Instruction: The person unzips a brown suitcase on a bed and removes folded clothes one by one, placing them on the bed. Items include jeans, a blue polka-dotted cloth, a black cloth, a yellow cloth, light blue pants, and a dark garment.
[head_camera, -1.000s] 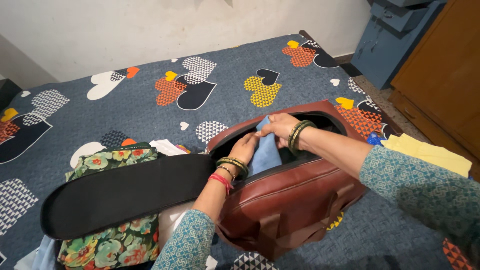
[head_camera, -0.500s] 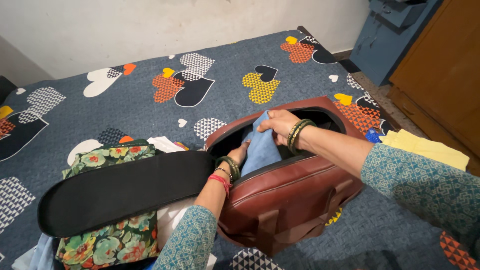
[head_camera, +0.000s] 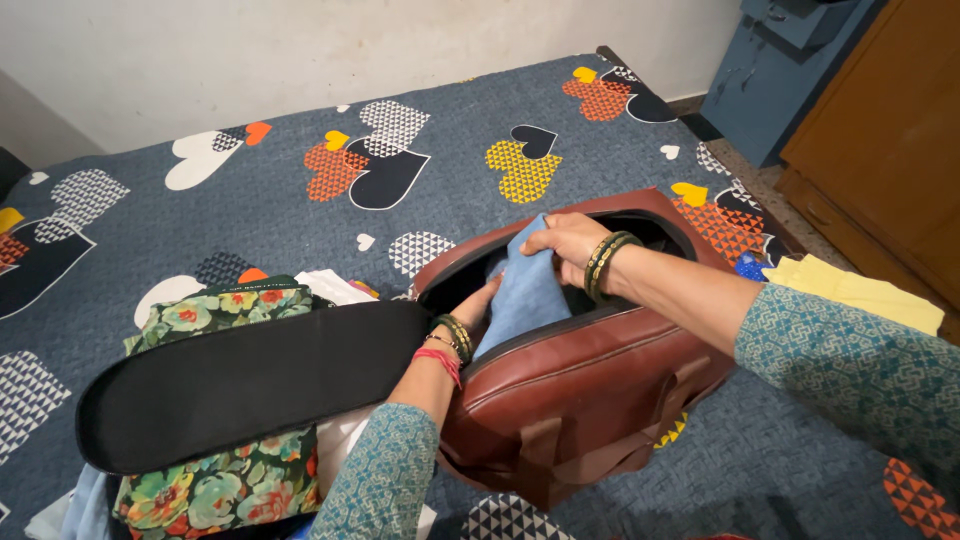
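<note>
Left hand (head_camera: 480, 305): reaching into the brown bag (head_camera: 590, 400), fingers lying against the blue cloth (head_camera: 525, 295); its grip is hidden below the rim, so I cannot tell.
Right hand (head_camera: 565, 242): pinching the cloth's upper edge, grip closed on it.
Blue cloth: sitting half inside the bag's opening, on the bed (head_camera: 300, 150).
Doing it well: probably pressing the cloth flat and low, clear of the bag's rim.
Hidden: bag's interior staying dark; the black flap (head_camera: 250, 385) covering the floral fabric (head_camera: 215, 480).

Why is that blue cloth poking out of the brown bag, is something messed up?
Nothing looks broken or spilled. The blue cloth sticks up from the open brown bag only because the right hand grips it and the left hand reaches inside beside it.
</note>
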